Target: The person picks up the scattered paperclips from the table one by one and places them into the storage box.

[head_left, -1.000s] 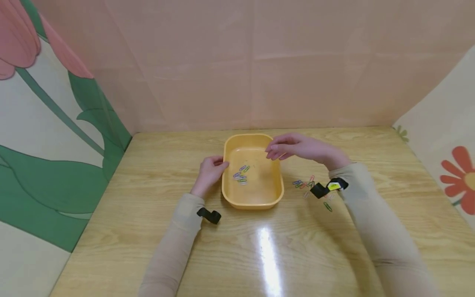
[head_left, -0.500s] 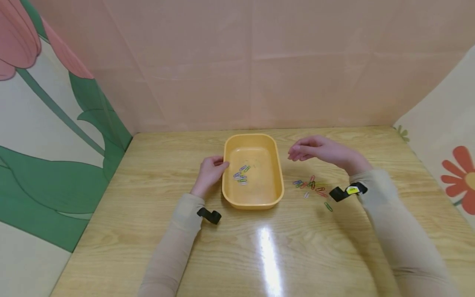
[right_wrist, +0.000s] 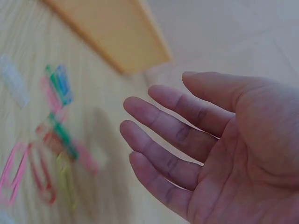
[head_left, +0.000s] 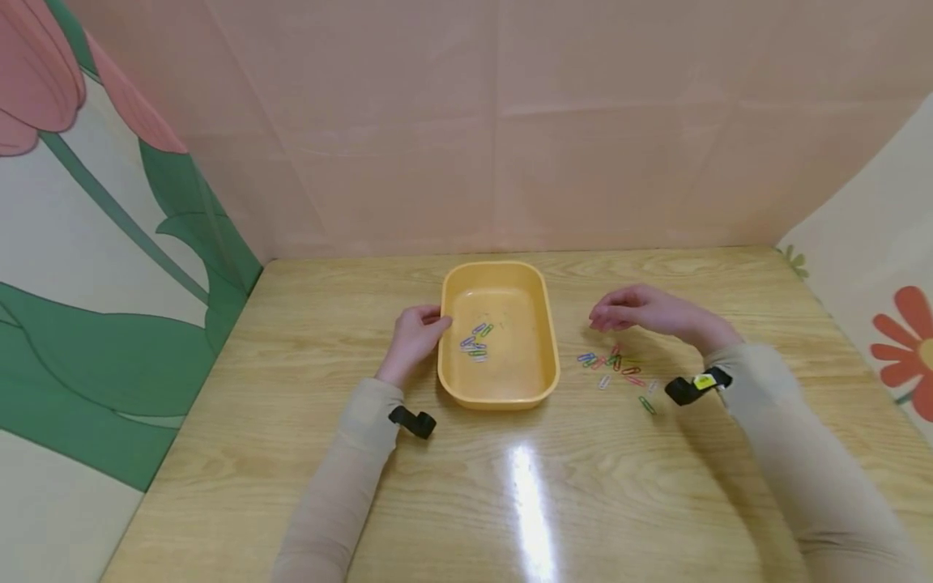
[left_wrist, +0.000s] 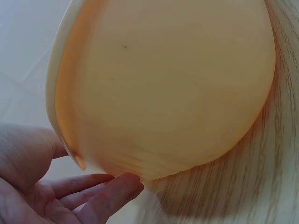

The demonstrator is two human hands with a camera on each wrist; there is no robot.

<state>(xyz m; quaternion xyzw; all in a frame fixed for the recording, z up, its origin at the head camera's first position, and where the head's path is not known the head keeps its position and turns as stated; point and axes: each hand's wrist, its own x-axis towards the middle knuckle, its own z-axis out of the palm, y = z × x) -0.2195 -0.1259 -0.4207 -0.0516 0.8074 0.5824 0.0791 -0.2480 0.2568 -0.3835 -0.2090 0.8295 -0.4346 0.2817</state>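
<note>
A yellow plastic tray (head_left: 525,348) stands on the table, with several coloured paper clips (head_left: 487,330) lying in its left half. My left hand (head_left: 415,340) grips the tray's left side, thumb at the rim and fingers against the outer wall; the left wrist view shows these fingers (left_wrist: 110,200) close up at the tray's wall (left_wrist: 173,102). To the right, my right hand (head_left: 649,310) hovers with loosely bent fingers behind a scatter of paper clips (head_left: 617,363). Its palm (right_wrist: 252,172) holds nothing in the right wrist view, where a green clip (right_wrist: 63,135) and others lie below the fingers.
One green paper clip (head_left: 647,405) lies apart, nearer the front of the wooden table (head_left: 291,453). A pink cloth backdrop (head_left: 496,162) rises behind the table, with flower-patterned panels (head_left: 168,324) at both sides.
My right hand has moved right from over the tray's right rim, then slightly down toward the loose paper clips. My left hand and the tray have stayed in place.
</note>
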